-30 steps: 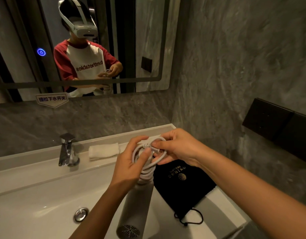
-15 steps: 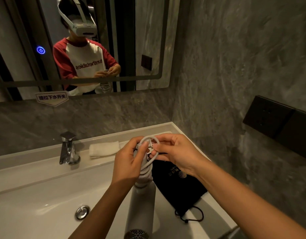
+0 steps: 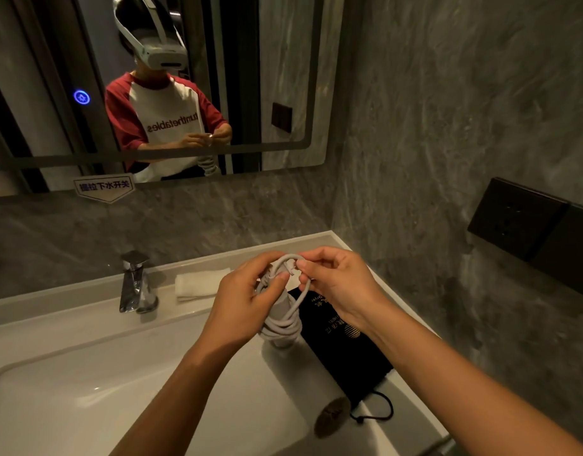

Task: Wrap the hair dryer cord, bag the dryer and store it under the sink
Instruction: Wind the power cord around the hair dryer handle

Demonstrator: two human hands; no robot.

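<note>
Dryer cord (image 3: 285, 319) coiled between both hands, black bag (image 3: 344, 343) flat underneath.

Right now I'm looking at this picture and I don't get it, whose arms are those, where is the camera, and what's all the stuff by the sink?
There is no machine here. The camera is worn on a person's head and looks forward and down, so the two bare arms reaching in from the bottom are the wearer's own. The mirror above reflects that person with the headset on.

The left hand grips a hair dryer with its pale cord coiled around it. The right hand pinches the cord's end loop near the top.

Below is a white sink with a chrome tap. A folded white cloth lies on the back ledge. A black drawstring bag lies flat on the sink's right edge, empty as far as I can tell. A dark panel sits on the right wall.
</note>
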